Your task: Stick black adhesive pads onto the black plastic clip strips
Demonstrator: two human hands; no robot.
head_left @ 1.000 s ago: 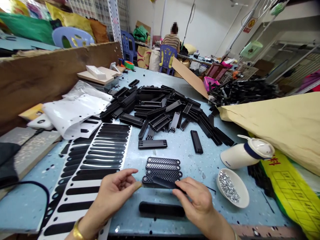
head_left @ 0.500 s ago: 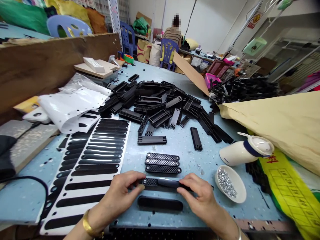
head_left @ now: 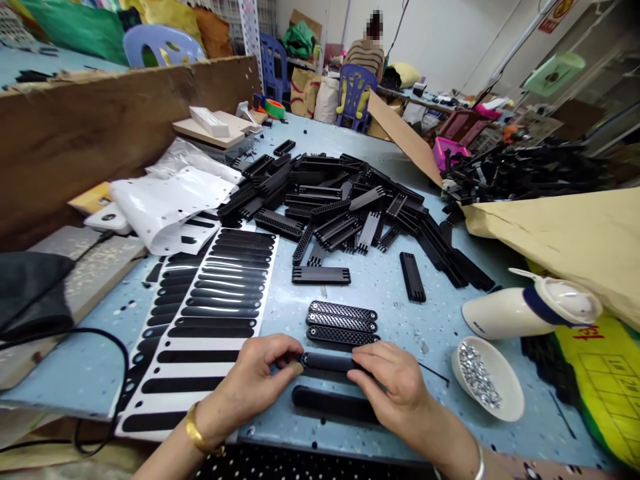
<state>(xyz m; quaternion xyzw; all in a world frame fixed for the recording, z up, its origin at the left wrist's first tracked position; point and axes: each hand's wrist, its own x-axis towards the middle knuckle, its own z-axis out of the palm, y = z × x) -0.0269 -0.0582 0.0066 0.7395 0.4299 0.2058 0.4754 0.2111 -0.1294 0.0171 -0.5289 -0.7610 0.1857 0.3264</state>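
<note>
Bar (head_left: 327, 362), black, lower centre of the frame: your left hand (head_left: 263, 373) and right hand (head_left: 393, 377), nearly closed, pinch opposite ends (three textured bars (head_left: 343, 322) lie just above).

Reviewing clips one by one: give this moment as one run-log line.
left hand: holds left end of black bar; right hand: holds its right side; beyond: three textured bars; nearer: smooth bar; right: bowl

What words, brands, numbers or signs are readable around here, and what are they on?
Nothing reads with certainty.
Cream bottle: small dark mark, too small to read.
Yellow bag: red lettering and marks in a printed grid, too blurred to read.
Wall sign: red and yellow, too blurred to read.
</note>
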